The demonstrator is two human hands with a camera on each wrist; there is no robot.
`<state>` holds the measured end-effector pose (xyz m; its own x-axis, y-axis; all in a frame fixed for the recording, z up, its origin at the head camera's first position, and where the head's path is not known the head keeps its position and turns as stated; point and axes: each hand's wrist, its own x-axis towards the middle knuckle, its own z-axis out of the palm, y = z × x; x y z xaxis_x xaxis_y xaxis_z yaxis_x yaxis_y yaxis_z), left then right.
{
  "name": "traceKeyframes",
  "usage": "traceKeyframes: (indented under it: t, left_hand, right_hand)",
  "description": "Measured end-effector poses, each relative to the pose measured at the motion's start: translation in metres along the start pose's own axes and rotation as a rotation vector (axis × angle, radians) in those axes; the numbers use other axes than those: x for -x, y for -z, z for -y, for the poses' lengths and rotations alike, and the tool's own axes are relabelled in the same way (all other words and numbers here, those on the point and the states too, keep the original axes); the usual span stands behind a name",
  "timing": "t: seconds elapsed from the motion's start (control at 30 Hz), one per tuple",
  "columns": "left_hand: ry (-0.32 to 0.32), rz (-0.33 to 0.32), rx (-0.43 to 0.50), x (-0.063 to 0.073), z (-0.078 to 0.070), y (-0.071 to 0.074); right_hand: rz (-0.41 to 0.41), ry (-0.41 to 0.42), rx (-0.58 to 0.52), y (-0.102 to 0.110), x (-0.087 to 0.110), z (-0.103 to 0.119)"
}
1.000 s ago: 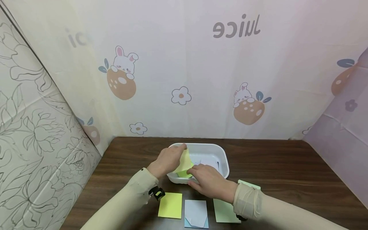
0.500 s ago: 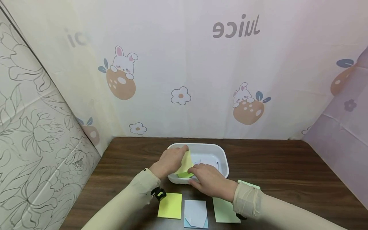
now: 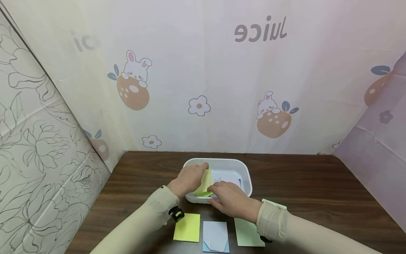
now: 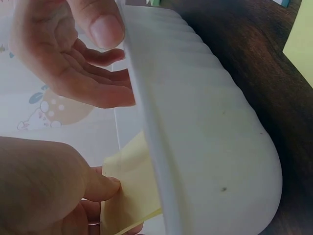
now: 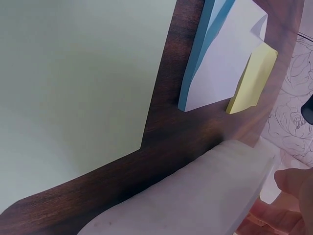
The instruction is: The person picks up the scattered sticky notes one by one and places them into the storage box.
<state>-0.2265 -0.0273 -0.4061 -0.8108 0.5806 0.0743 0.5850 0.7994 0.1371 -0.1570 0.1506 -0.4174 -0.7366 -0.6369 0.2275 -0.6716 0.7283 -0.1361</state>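
Observation:
A white plastic basin (image 3: 245, 169) stands at the middle of the table. My left hand (image 3: 188, 179) reaches over its left side and pinches a yellow sticky note (image 3: 207, 180). In the left wrist view the thumb lies on the note's face (image 4: 139, 178), and the fingers go behind it. A bright green note (image 3: 203, 193) shows under the yellow one. My right hand (image 3: 231, 200) straddles the basin's front rim, thumb at the outer side and curled fingers inside. Its fingertips come right at the green note's edge. White paper (image 3: 231, 180) lies in the basin's right half.
In front of the basin lie a yellow note pad (image 3: 187, 227), a blue pad with a curled white top sheet (image 3: 215, 236) and a pale green pad (image 3: 247, 233). Another green pad (image 3: 274, 204) is mostly hidden behind my right wrist. A printed curtain hangs behind the table.
My left hand has shifted slightly right and down, carrying the yellow note with it toward the right fingertips. The right hand has stayed at the front rim.

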Motion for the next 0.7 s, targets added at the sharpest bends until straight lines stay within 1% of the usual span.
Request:
traceKeyframes:
  t: [0.3,0.7]
  left_hand:
    - [-0.013,0.019,-0.027,-0.0010,-0.0023,-0.0051]
    - [-0.016,-0.002,-0.052,-0.0030,-0.0022,-0.0082]
  right_hand:
    - [0.014,-0.003,0.004,-0.0016,-0.0011,-0.0002]
    - [0.038,-0.022,-0.004,-0.0018,-0.0017,0.0005]
